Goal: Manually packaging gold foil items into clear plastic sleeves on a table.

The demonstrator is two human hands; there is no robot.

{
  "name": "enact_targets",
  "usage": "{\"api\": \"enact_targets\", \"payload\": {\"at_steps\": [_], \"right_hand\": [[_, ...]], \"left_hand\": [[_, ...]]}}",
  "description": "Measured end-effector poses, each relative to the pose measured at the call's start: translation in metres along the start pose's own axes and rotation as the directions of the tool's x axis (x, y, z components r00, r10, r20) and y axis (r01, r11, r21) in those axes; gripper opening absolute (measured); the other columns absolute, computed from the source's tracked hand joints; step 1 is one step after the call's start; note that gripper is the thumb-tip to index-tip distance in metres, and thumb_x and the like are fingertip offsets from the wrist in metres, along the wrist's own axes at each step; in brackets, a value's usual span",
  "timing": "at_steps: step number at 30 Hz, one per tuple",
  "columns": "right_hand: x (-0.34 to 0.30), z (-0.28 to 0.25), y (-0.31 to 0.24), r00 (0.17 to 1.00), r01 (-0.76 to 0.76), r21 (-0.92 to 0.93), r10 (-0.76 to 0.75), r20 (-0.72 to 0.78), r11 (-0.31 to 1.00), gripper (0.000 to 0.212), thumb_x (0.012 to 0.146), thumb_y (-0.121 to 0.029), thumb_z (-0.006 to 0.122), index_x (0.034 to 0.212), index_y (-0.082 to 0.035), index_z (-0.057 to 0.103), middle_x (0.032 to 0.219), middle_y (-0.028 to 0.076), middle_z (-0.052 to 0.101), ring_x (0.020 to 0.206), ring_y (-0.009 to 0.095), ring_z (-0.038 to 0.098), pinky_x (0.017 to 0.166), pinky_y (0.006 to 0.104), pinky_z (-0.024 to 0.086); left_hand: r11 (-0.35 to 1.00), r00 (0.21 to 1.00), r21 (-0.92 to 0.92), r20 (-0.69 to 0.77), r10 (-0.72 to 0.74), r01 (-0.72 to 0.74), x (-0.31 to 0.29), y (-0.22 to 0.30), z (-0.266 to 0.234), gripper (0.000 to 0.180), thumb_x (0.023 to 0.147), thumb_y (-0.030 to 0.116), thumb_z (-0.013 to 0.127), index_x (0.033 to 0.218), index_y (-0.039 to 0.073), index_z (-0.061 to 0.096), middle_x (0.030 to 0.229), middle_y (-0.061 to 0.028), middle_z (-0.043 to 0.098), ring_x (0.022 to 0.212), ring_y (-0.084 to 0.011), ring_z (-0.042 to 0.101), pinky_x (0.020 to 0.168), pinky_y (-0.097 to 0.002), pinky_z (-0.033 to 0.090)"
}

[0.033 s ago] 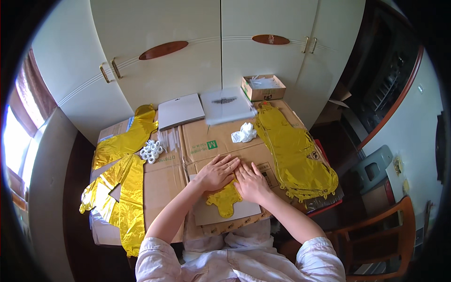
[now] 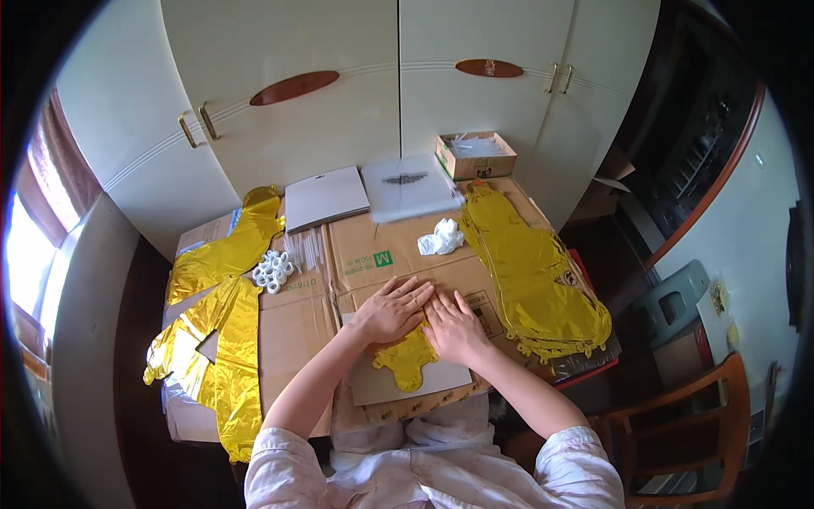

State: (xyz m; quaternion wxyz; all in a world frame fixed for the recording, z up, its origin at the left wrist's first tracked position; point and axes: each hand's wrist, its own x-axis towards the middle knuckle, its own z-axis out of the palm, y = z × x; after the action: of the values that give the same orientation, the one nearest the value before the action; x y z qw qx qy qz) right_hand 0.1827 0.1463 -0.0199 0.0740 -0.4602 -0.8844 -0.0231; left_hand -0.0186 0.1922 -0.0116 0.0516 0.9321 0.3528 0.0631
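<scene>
A small flat piece of gold foil (image 2: 405,363), apparently a folded foil balloon, lies on a pale card sheet (image 2: 443,383) at the table's near edge. My left hand (image 2: 392,311) rests flat over its far end, fingers stretched out. Beside it my right hand (image 2: 456,329) also lies flat on the foil, its fingertips meeting the left hand's. Both palms cover the upper part of the foil. To the right is a pile of large flat gold foil balloons (image 2: 538,284). More gold foil (image 2: 236,365) drapes over the left edge, with another gold piece (image 2: 229,259) behind it.
Cardboard (image 2: 356,242) covers the table. On it are a cluster of white rings (image 2: 273,273), clear straws (image 2: 307,252), a crumpled white tissue (image 2: 442,237), a card stack (image 2: 328,199), clear plastic bags (image 2: 413,199) and a small carton (image 2: 477,167). A wooden chair (image 2: 738,407) stands right.
</scene>
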Motion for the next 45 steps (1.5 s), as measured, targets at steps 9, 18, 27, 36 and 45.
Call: {"api": "enact_targets", "payload": {"at_steps": [9,18,27,36,45], "right_hand": [[-0.069,-0.037,-0.008,0.98,0.199,0.129,-0.197,-0.023,0.971,0.069,0.088,-0.054,0.055,0.134,-0.003,0.05,0.144,0.012,0.045,0.136,0.031,0.038,0.113,0.0548,0.023],[-0.078,-0.051,-0.014,0.786,0.483,-0.204,-0.524,-0.328,0.851,0.027,0.084,-0.022,0.062,0.104,-0.004,0.067,0.106,0.008,0.067,0.1,0.02,0.062,0.088,0.0345,0.05],[-0.083,-0.056,-0.023,0.788,0.434,-0.2,-0.478,-0.388,0.878,0.02,0.085,-0.016,0.061,0.101,-0.006,0.068,0.103,0.007,0.068,0.098,0.02,0.065,0.088,0.0339,0.052],[-0.188,-0.1,0.024,0.796,0.392,-0.113,-0.398,-0.456,0.913,0.01,0.082,-0.015,0.069,0.091,-0.015,0.071,0.092,0.0,0.071,0.087,0.019,0.069,0.079,0.0321,0.056],[-0.197,-0.088,0.112,0.765,-0.121,-0.191,-0.031,-0.643,0.974,0.016,0.087,0.002,0.057,0.097,0.0,0.07,0.102,0.013,0.07,0.105,0.033,0.065,0.095,0.0502,0.049]], "left_hand": [[0.994,1.0,0.108,-0.008,0.019,-0.018,-0.002,0.005,-0.004,0.049,0.1,0.04,0.031,0.149,0.034,0.031,0.155,0.0006,0.03,0.145,-0.0288,0.021,0.117,-0.0524,0.013],[0.995,0.999,0.096,0.005,0.032,-0.032,0.002,0.005,-0.005,0.05,0.1,0.043,0.03,0.149,0.034,0.03,0.155,0.0006,0.03,0.145,-0.0292,0.022,0.117,-0.0527,0.012],[0.995,0.999,0.097,0.033,0.029,-0.032,0.002,0.001,-0.004,0.052,0.1,0.046,0.029,0.15,0.032,0.029,0.155,0.001,0.03,0.146,-0.0286,0.02,0.118,-0.052,0.011],[0.997,0.999,0.061,-0.007,0.038,-0.037,0.001,0.004,-0.004,0.054,0.099,0.047,0.032,0.149,0.028,0.032,0.155,-0.0023,0.029,0.145,-0.0311,0.021,0.117,-0.0525,0.012],[0.997,0.999,0.065,-0.025,0.035,-0.033,-0.002,0.003,-0.005,0.057,0.096,0.051,0.036,0.149,0.03,0.032,0.155,-0.0055,0.029,0.144,-0.0334,0.021,0.116,-0.0533,0.013]]}}
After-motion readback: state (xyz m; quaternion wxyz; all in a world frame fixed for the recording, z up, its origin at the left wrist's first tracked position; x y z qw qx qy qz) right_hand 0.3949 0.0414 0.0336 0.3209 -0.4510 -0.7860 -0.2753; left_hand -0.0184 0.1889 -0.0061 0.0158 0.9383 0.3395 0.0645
